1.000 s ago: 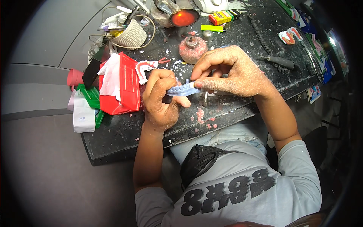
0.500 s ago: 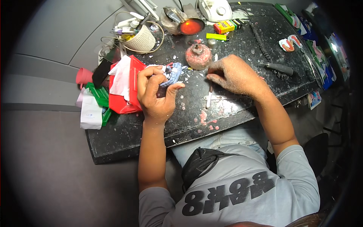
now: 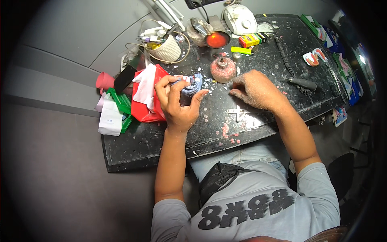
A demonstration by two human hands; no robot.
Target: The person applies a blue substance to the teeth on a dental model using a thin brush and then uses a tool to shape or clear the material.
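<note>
My left hand (image 3: 177,97) grips a blue dental model (image 3: 192,84) with its fingers curled round it, beside a red open box (image 3: 147,115) with white paper (image 3: 143,90) in it. To the right, my dusty right hand (image 3: 252,90) is low over the black desk (image 3: 193,141), fingers curled and their tips partly hidden; what they hold, if anything, I cannot make out. A small metal instrument (image 3: 238,115) lies crossed with a flat strip just below that hand. A pink, speckled glass burner (image 3: 221,72) stands between and behind my hands.
Behind are a cream cup of tools (image 3: 165,52), a glowing red pot (image 3: 216,39), a white device (image 3: 240,20), a yellow box (image 3: 249,40) and a green lighter (image 3: 241,50). At right lie dentures (image 3: 312,58) and a handpiece (image 3: 302,84). Green trays (image 3: 123,105) are at left.
My right hand has left the model and moved down-right to the desk. My left hand has tilted the model round and back toward the red box. The whole view has shifted slightly.
</note>
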